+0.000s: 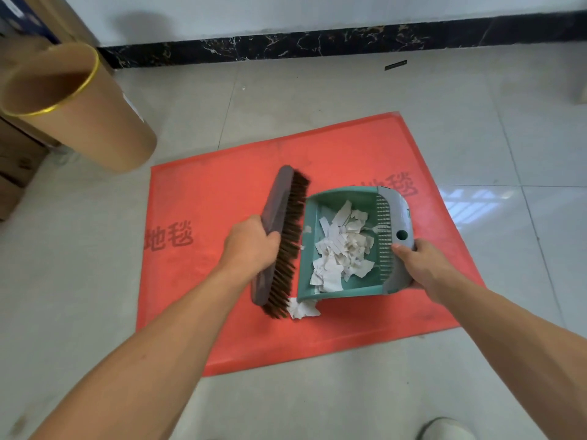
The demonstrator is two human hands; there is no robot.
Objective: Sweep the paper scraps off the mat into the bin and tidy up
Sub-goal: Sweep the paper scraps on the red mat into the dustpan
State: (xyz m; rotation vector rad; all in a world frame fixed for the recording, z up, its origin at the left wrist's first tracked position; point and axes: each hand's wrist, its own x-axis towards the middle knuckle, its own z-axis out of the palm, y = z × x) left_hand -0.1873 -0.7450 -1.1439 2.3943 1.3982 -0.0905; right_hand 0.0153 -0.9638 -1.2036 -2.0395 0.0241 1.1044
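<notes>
A red mat (222,198) lies on the tiled floor. A green dustpan (309,223) with a grey back rests on the mat, and my right hand (419,265) grips that grey back. White paper scraps (341,246) fill the pan. A few more scraps (301,309) lie on the mat at the pan's near corner. My left hand (251,242) holds a brown brush (279,223), whose bristles face the pan's open mouth. The tan cylindrical bin (82,112) with a gold rim stands off the mat at the upper left.
Cardboard boxes (16,166) are stacked at the left behind the bin. A dark marble skirting board (317,39) runs along the wall. A small dark strip (395,65) lies on the floor near it. A shoe tip (444,428) shows at the bottom right.
</notes>
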